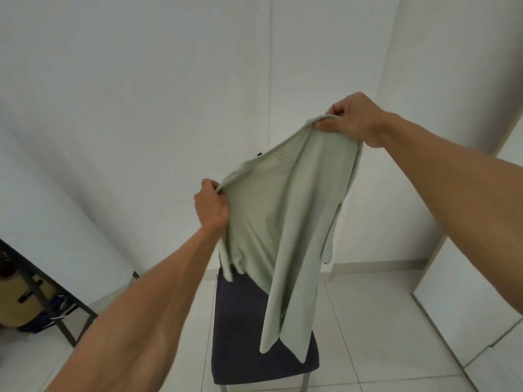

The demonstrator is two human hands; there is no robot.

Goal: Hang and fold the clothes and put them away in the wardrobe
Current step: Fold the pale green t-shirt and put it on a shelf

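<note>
Hands apart, left hand (212, 203) and right hand (351, 120) each gripping green shirt (283, 222), hem perhaps touching dark chair (240, 335)

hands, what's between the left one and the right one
The collar edge of the green shirt, stretched from left hand to right hand, in the head view.

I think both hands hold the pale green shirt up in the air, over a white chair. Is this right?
Not quite: the chair is dark, not white, as the head view shows. The left hand and the right hand do both grip the pale green shirt, held up over it.
</note>
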